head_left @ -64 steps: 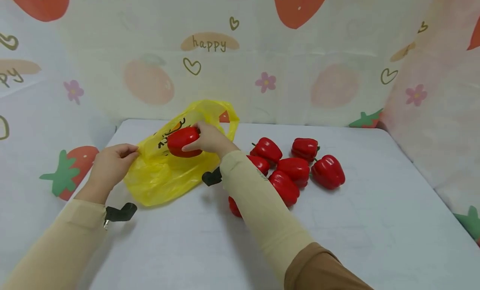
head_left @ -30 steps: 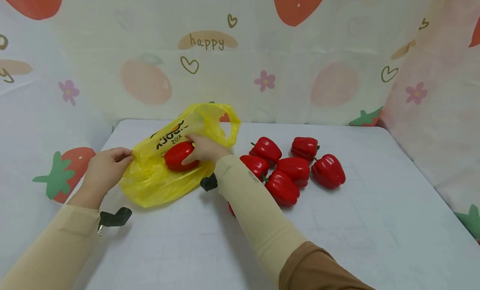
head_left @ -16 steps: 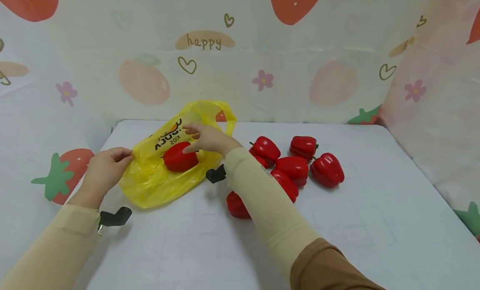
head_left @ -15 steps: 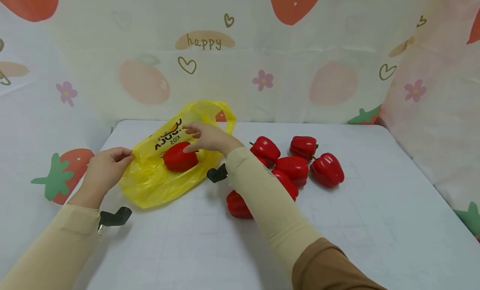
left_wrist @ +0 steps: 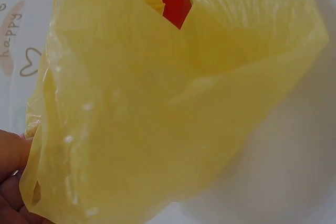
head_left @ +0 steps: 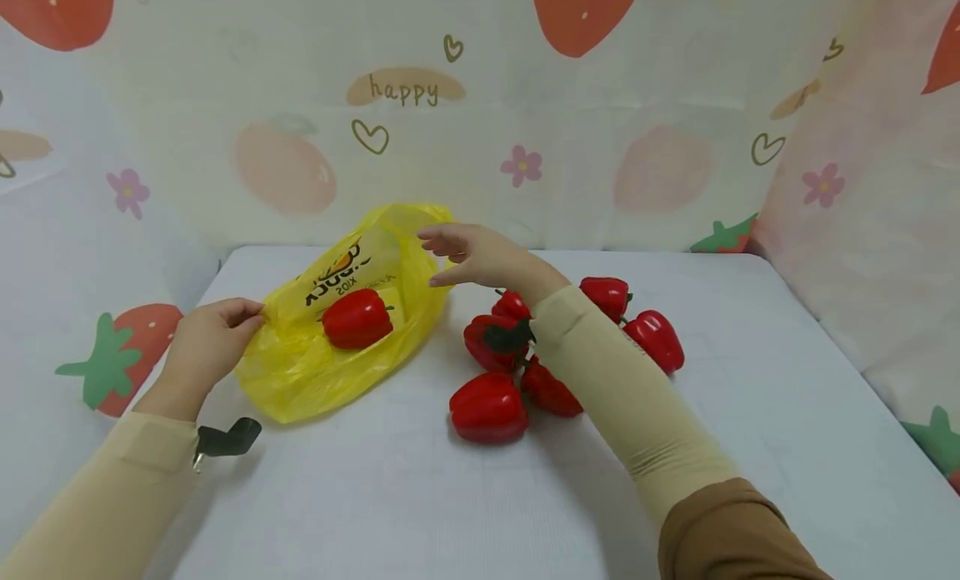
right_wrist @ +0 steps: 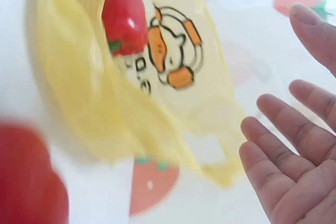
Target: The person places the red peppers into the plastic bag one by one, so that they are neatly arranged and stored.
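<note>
My left hand (head_left: 217,342) pinches the near left edge of a yellow plastic bag (head_left: 300,380) that lies spread with its mouth wide. Inside the bag rests a red bell pepper (head_left: 357,319), touched by neither hand. Past the bag's right end, my right hand (head_left: 487,259) is raised in the air with fingers spread and nothing in them. The right wrist view shows that hand (right_wrist: 294,156) apart from the bag, palm visible. In the left wrist view the bag (left_wrist: 131,103) covers most of the scene, and only a thumb and part of the fingers (left_wrist: 11,156) show.
Several more red bell peppers (head_left: 489,407) lie in a loose group on the white table (head_left: 375,497), right of the bag. My right forearm (head_left: 630,388) hides part of that group. A printed cloth (head_left: 570,105) hangs behind the table's far edge.
My right hand lowered the bell pepper into the bag, let it go and moved away to the right. The left hand stayed on the bag's edge, drifting slightly left.
</note>
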Demonstrator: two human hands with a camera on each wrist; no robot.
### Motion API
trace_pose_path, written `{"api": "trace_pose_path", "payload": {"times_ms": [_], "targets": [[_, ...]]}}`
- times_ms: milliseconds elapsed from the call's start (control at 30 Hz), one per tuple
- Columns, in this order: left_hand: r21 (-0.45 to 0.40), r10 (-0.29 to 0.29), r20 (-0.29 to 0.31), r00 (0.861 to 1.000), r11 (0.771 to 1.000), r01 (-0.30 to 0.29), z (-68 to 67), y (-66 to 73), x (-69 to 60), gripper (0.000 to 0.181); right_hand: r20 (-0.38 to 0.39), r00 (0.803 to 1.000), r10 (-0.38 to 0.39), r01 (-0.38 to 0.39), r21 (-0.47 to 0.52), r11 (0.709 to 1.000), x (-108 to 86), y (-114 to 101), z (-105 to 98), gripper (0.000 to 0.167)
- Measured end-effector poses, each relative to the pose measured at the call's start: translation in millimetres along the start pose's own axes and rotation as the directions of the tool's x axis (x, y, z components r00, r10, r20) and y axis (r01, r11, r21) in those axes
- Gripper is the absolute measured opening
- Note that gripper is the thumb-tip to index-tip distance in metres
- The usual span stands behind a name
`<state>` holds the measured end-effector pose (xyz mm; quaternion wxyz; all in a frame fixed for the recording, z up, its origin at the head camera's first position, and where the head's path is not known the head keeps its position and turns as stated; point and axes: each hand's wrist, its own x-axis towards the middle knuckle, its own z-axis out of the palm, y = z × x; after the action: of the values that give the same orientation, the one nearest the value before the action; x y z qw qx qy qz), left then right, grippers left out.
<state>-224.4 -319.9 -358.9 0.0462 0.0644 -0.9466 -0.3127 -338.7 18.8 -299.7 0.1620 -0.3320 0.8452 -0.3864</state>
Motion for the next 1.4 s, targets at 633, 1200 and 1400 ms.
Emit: {"api": "trace_pose_path", "payload": {"times_ms": [633,1200,1400], "targets": [[-0.037,-0.063,0.055,0.997,0.997,0.065,7.9,8.1,10.5,0.035,-0.246,0.949,0.199,-0.199,0.026,0.98,-159.1,87.7,-77.3,0.062],[-0.013,-0.074,0.034,0.997,0.997,0.074,11.7,-5.8,7.6,0.038,-0.348,0.864,0.362,-0.334,0.142,0.932,-245.1,156.8,-62.7,0.072],[-0.019,-0.099,0.035,0.994,0.995,0.1,11.0,-2.7,10.8,0.038,-0.334,0.855,0.397,-0.347,0.201,0.916,-245.1,174.3,-47.8,0.083]]}}
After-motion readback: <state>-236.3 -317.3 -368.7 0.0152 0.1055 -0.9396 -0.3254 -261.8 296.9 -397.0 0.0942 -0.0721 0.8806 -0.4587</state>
